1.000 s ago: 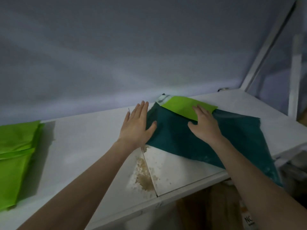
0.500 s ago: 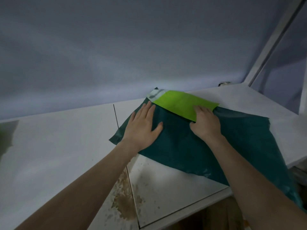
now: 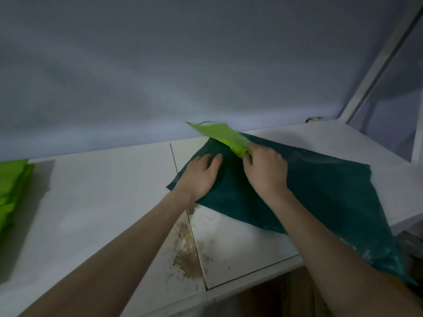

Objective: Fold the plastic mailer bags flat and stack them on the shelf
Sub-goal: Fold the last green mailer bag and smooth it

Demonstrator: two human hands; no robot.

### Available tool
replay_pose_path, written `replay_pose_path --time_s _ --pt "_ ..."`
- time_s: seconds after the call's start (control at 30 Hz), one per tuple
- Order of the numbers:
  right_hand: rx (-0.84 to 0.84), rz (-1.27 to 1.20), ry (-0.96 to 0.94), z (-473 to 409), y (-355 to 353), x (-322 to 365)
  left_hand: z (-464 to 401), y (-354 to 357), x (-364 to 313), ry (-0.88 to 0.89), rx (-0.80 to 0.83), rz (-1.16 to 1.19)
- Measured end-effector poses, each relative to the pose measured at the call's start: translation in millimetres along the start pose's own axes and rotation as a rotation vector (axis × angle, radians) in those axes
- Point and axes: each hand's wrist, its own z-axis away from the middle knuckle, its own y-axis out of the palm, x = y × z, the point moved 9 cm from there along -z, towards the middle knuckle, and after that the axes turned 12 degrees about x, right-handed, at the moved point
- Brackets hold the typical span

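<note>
1. Fingers of the right hand pinch the near end of the bright green flap. This flap is the light inside face of the dark green plastic mailer bag, and it is lifted up off the bag.
2. The left hand lies open and flat on the left part of the bag. It presses down and grips nothing.
3. The two hands are close together, with the flap's near end just beside both.
4. The flap is long and thin. It runs from the right hand's fingers up and away to the left, toward the grey wall.
5. The bag lies on the white shelf. Its long side runs from the far left corner down to the near right, where it hangs over the shelf edge.
6. The right hand is the nearer one to the flap, so it looks best placed to pull the flap toward the person and lay it flat.
7. A stack of folded bright green bags sits far off to the left on the same shelf. The finished bag will likely go there.
</note>
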Motion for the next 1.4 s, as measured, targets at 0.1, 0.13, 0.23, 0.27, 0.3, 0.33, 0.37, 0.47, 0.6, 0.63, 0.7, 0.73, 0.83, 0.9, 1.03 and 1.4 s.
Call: replay_pose_path --time_s 0.1,0.13,0.23,0.27,0.3,0.33,0.37,0.47,0.6,0.63,0.7,0.73,0.83,0.9,1.03,1.4 --pt "-0.054 -0.055 -0.071 18 -16 40 18 -17 8 -0.045 0.013 0.329" --pt "-0.083 -0.081 -0.104 25 -23 55 25 -23 11 -0.059 0.009 0.381" --pt "-0.152 -0.143 -0.215 42 -38 97 46 -47 11 -0.029 -0.013 0.519" --pt "-0.129 -0.176 -0.259 46 -40 112 53 -56 12 -0.020 -0.028 0.583" --pt "-0.103 -0.214 -0.312 50 -41 127 62 -67 12 -0.008 -0.054 0.643" --pt "-0.083 -0.249 -0.365 53 -43 142 71 -77 14 0.002 -0.079 0.675" --pt "-0.057 -0.281 -0.404 56 -45 155 80 -86 15 0.015 -0.111 0.697" --pt "0.122 -0.383 -0.483 65 -41 195 115 -118 33 0.009 -0.236 0.785" --pt "0.290 -0.490 -0.569 84 -38 240 161 -158 73 -0.043 -0.385 0.815" --pt "0.303 -0.530 -0.572 87 -39 248 171 -163 82 -0.071 -0.390 0.792" --pt "0.270 -0.605 -0.536 89 -41 255 188 -170 100 -0.124 -0.380 0.746" --pt "0.234 -0.640 -0.497 89 -41 256 196 -172 107 -0.133 -0.379 0.738" --pt "0.108 -0.743 -0.316 89 -39 248 218 -172 123 -0.131 -0.345 0.774" --pt "0.029 -0.783 -0.182 91 -34 241 227 -169 131 -0.131 -0.317 0.817" --pt "0.126 -1.043 0.031 93 -9 233 236 -159 156 -0.139 -0.285 0.968" --pt "0.597 -1.425 0.116 99 42 243 229 -162 179 -0.114 -0.280 0.921"
